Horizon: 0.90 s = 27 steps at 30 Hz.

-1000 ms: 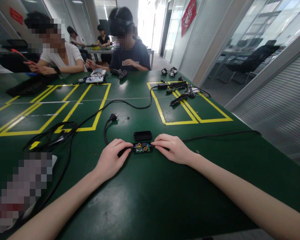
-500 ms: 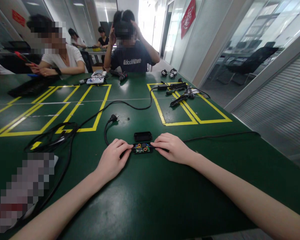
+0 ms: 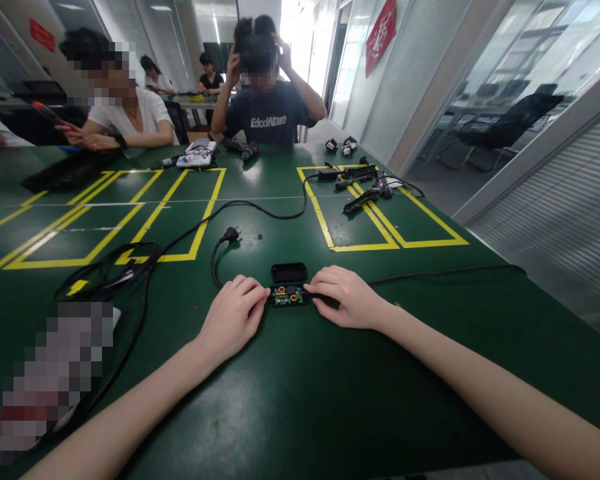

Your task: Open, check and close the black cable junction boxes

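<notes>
A small open black adapter box (image 3: pixel 288 295) with a circuit board and copper coils showing lies on the green table (image 3: pixel 290 400). My left hand (image 3: pixel 233 315) rests palm down at its left end, fingertips pressed on the cable there. My right hand (image 3: pixel 346 298) lies at its right end, fingers curled onto the cable that runs off to the right. The box's black lid (image 3: pixel 289 272) sits just behind it. A black plug (image 3: pixel 228 235) on a short cable lies behind my left hand.
Yellow tape rectangles (image 3: pixel 390 227) mark the table. Black tools and cables (image 3: pixel 363 181) lie at the far right, a cable coil (image 3: pixel 105 270) at the left. Two people sit across the table; one in a dark shirt (image 3: pixel 270 120) has both hands at the head.
My hands have barely shifted, fingers closing in slightly on the box. The person opposite in the dark shirt has lifted both hands from the table to the head.
</notes>
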Each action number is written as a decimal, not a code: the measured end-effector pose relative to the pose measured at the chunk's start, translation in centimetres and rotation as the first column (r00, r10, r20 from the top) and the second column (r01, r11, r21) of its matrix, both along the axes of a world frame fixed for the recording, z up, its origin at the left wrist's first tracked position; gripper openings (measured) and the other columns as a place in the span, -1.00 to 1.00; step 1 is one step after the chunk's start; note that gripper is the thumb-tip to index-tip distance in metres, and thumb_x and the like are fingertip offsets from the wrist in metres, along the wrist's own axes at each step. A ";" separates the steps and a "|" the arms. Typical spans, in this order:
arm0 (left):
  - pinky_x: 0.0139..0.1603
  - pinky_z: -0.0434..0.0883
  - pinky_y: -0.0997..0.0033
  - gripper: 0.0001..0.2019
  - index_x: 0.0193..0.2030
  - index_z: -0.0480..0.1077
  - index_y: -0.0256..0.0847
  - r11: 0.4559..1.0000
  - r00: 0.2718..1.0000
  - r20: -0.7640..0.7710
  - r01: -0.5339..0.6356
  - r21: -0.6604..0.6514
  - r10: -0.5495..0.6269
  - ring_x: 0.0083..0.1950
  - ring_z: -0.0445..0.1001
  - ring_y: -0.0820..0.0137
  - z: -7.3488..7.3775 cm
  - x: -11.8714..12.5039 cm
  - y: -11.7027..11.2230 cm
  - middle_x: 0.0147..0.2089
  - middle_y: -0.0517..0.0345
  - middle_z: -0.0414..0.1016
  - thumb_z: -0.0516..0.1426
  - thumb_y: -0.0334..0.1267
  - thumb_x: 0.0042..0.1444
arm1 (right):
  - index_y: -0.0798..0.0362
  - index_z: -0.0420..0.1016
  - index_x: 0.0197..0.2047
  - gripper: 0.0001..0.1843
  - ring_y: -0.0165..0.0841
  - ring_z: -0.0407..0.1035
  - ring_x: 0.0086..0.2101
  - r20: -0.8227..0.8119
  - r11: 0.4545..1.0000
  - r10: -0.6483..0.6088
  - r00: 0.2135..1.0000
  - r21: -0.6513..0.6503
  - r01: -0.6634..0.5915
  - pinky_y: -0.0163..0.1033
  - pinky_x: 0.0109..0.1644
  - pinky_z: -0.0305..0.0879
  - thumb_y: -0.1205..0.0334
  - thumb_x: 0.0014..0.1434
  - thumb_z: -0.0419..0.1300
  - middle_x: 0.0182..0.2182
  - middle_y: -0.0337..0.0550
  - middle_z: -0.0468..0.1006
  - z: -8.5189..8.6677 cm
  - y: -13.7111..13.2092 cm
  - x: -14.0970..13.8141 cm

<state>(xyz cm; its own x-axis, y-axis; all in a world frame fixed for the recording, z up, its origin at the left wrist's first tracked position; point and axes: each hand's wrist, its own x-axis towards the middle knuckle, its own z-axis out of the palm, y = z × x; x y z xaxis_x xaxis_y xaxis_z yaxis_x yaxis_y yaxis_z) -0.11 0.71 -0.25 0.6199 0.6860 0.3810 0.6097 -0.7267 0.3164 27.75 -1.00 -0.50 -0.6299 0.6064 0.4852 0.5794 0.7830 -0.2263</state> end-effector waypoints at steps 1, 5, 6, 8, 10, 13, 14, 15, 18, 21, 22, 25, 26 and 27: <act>-0.12 0.42 0.21 -0.81 -0.18 0.52 -0.17 1.000 1.000 0.002 0.000 0.001 0.000 -0.12 0.44 0.21 0.1 0.0 0.0 -0.18 0.04 0.56 0.07 -0.36 0.38 | 0.08 0.59 -0.08 -0.80 -0.22 0.47 -0.23 -0.047 0.999 0.001 0.999 -0.036 -0.002 -0.09 -0.14 0.44 0.35 0.32 0.15 -0.25 -0.01 0.61 -0.1 0.0 -0.1; -0.04 0.43 0.16 -0.80 -0.16 0.53 -0.17 1.000 1.000 0.019 0.006 0.022 -0.006 -0.07 0.47 0.20 0.2 0.2 -0.1 -0.15 0.04 0.59 0.06 -0.40 0.31 | 0.02 0.61 -0.07 -0.80 -0.20 0.47 -0.19 -0.142 0.993 -0.091 0.986 -0.084 0.080 -0.05 -0.08 0.45 0.30 0.35 0.16 -0.19 -0.02 0.60 -0.6 0.2 -0.3; -0.02 0.44 0.14 -0.80 -0.14 0.53 -0.17 1.000 1.000 0.028 0.007 0.024 -0.008 -0.05 0.48 0.20 0.2 0.3 -0.2 -0.14 0.03 0.59 0.07 -0.40 0.30 | 0.02 0.60 0.03 -0.75 -0.17 0.47 -0.14 -0.130 0.988 -0.140 0.982 -0.082 0.130 -0.01 -0.03 0.46 0.25 0.36 0.17 -0.12 0.01 0.59 -0.7 0.3 -0.4; 0.03 0.46 0.10 -0.83 -0.10 0.52 -0.18 1.000 0.999 0.037 0.014 0.025 -0.015 -0.03 0.50 0.19 0.1 0.4 -0.3 -0.12 0.02 0.59 0.09 -0.37 0.28 | 0.01 0.48 0.27 -0.56 -0.09 0.44 0.00 -0.078 0.970 -0.235 0.969 -0.090 0.228 0.10 0.07 0.45 0.15 0.37 0.18 0.04 0.09 0.54 -1.0 0.4 -0.4; 0.10 0.46 0.05 -0.81 -0.03 0.50 -0.19 1.000 1.000 0.026 0.017 0.024 -0.017 0.03 0.51 0.16 -0.2 0.4 -0.3 -0.06 -0.02 0.59 0.13 -0.32 0.27 | 0.01 0.37 0.39 -0.43 0.00 0.36 0.13 0.001 0.955 -0.282 0.959 -0.100 0.281 0.22 0.18 0.38 0.06 0.37 0.20 0.17 0.16 0.47 -1.3 0.5 -0.4; 0.23 0.43 -0.02 -0.66 0.16 0.45 -0.17 1.000 1.000 0.002 0.007 0.013 -0.007 0.17 0.49 0.09 -0.6 0.4 -0.3 0.13 -0.08 0.56 0.18 -0.28 0.25 | 0.00 0.48 0.30 -0.54 0.03 0.31 0.20 0.058 0.954 -0.273 0.960 -0.116 0.278 0.29 0.24 0.30 0.07 0.40 0.18 0.26 0.15 0.45 -1.6 0.5 -0.4; 0.26 0.41 -0.05 -0.61 0.21 0.42 -0.15 1.000 1.000 -0.004 0.002 0.006 -0.002 0.23 0.46 0.07 -0.8 0.3 -0.2 0.20 -0.10 0.53 0.19 -0.27 0.25 | -0.01 0.54 0.24 -0.61 0.00 0.33 0.19 0.047 0.956 -0.262 0.964 -0.125 0.266 0.27 0.23 0.31 0.10 0.41 0.17 0.25 0.13 0.48 -1.6 0.6 -0.4; 0.29 0.39 -0.07 -0.58 0.25 0.40 -0.15 1.000 1.000 -0.010 0.001 -0.001 -0.001 0.27 0.44 0.06 -0.9 0.3 -0.2 0.25 -0.11 0.50 0.19 -0.25 0.25 | -0.01 0.58 0.17 -0.67 -0.03 0.36 0.17 0.023 0.958 -0.252 0.967 -0.137 0.253 0.25 0.21 0.34 0.14 0.42 0.16 0.22 0.11 0.52 -1.6 0.6 -0.4; 0.35 0.34 -0.13 -0.55 0.30 0.39 -0.13 0.999 0.999 -0.025 0.030 -0.022 -0.030 0.34 0.40 0.05 -1.0 0.2 0.0 0.32 -0.12 0.47 0.19 -0.23 0.28 | -0.02 0.66 -0.02 -0.75 -0.11 0.48 0.05 -0.103 0.959 -0.234 0.967 -0.187 0.213 0.13 0.14 0.44 0.22 0.43 0.13 0.08 0.04 0.62 -1.4 0.7 -0.2; 0.37 0.33 -0.14 -0.58 0.28 0.42 -0.12 0.997 0.997 -0.009 0.077 -0.033 -0.077 0.32 0.44 0.07 -0.9 0.2 0.0 0.29 -0.09 0.52 0.19 -0.25 0.28 | -0.01 0.67 -0.12 -0.79 -0.18 0.54 -0.03 -0.262 0.946 -0.248 0.933 -0.273 0.175 0.01 0.08 0.51 0.26 0.38 0.17 0.00 0.00 0.64 -1.2 0.7 -0.4; 0.36 0.34 -0.14 -0.59 0.27 0.43 -0.12 0.996 0.996 0.004 0.086 -0.031 -0.086 0.30 0.47 0.08 -0.8 0.3 0.0 0.27 -0.08 0.54 0.19 -0.25 0.28 | -0.01 0.66 -0.10 -0.80 -0.20 0.55 -0.07 -0.311 0.937 -0.260 0.914 -0.311 0.161 -0.04 0.03 0.54 0.28 0.36 0.19 0.01 -0.01 0.64 -1.2 0.6 -0.6; 0.33 0.38 -0.11 -0.60 0.24 0.46 -0.12 0.994 0.994 0.041 0.104 -0.022 -0.103 0.24 0.52 0.10 -0.7 0.3 0.0 0.23 -0.07 0.58 0.21 -0.27 0.26 | 0.00 0.61 0.03 -0.73 -0.28 0.55 -0.19 -0.417 0.904 -0.311 0.854 -0.408 0.130 -0.16 -0.13 0.59 0.32 0.28 0.22 0.02 -0.02 0.62 -1.2 0.4 -1.1; 0.32 0.39 -0.09 -0.60 0.23 0.47 -0.13 0.994 0.993 0.051 0.106 -0.020 -0.105 0.23 0.53 0.11 -0.7 0.2 0.0 0.21 -0.06 0.59 0.21 -0.28 0.26 | 0.00 0.59 0.07 -0.69 -0.29 0.55 -0.20 -0.441 0.894 -0.327 0.836 -0.430 0.124 -0.17 -0.15 0.60 0.32 0.26 0.23 0.01 -0.03 0.63 -1.3 0.3 -1.3; 0.31 0.41 -0.08 -0.61 0.22 0.48 -0.13 0.994 0.992 0.061 0.108 -0.018 -0.106 0.21 0.55 0.11 -0.7 0.2 0.0 0.19 -0.06 0.61 0.22 -0.28 0.25 | 0.00 0.57 0.10 -0.65 -0.29 0.56 -0.19 -0.458 0.887 -0.339 0.822 -0.447 0.116 -0.17 -0.13 0.61 0.32 0.25 0.24 0.01 -0.03 0.63 -1.3 0.2 -1.5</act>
<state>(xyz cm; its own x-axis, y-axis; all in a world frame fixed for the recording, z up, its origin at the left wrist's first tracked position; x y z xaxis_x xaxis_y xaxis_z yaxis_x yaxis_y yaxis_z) 0.08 0.69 -0.93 0.6666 0.6251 0.4061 0.5082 -0.7796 0.3658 26.29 -0.77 -1.82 -0.1764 0.9037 0.3902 0.4410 0.4270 -0.7894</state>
